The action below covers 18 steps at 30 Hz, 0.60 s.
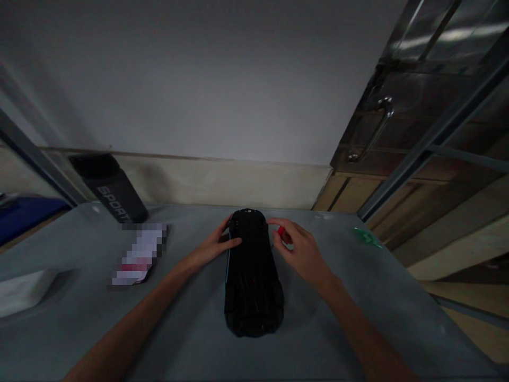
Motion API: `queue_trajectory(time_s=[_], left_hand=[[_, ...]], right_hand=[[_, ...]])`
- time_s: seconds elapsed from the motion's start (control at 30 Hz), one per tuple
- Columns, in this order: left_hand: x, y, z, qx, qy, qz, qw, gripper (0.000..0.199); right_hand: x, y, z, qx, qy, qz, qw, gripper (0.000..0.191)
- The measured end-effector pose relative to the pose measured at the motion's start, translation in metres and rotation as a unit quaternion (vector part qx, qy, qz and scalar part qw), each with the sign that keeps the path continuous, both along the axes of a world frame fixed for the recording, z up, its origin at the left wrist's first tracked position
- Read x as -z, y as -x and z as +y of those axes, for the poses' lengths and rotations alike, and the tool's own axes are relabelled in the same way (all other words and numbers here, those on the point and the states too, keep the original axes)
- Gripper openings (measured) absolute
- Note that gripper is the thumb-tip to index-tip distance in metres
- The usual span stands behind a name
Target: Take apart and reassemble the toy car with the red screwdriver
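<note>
Toy car (252,270), its edge clasped by the half-open left hand (217,244), adjoins the right hand (298,246), curled round a red piece (281,231).

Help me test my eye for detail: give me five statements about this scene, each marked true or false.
1. The left hand touches the toy car. True.
2. The right hand holds a green piece. False: the piece in its fingers is red; a green scrap lies on the table.
3. The bottle is on the right side of the table. False: it is on the left side, near the wall.
4. The metal handle is to the right of both hands. True.
5. The white item lies between the two hands. False: it lies at the far left.
</note>
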<state>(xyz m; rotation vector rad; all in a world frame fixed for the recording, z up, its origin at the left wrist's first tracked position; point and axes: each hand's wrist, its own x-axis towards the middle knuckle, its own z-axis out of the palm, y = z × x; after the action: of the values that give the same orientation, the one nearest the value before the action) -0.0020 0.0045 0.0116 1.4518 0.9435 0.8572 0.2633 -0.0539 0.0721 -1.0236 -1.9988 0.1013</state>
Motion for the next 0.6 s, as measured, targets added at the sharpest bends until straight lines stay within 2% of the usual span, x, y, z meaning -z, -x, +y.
queue_trajectory(time_s=[0.17, 0.33, 0.6], left_hand=[[0.0014, 0.0006, 0.0005, -0.001, 0.008, -0.001, 1.0, 0.105], [0.0055, 0.0012, 0.0032, 0.001, -0.001, -0.006, 1.0, 0.106], [0.0029, 0.0008, 0.0015, -0.005, -0.003, 0.004, 1.0, 0.106]], right_hand=[[-0.003, -0.0008, -0.0015, -0.015, -0.005, -0.014, 1.0, 0.03], [-0.0003, -0.0006, 0.0004, 0.022, -0.024, -0.026, 0.999, 0.023], [0.0021, -0.0007, 0.0005, 0.007, -0.019, -0.012, 1.0, 0.031]])
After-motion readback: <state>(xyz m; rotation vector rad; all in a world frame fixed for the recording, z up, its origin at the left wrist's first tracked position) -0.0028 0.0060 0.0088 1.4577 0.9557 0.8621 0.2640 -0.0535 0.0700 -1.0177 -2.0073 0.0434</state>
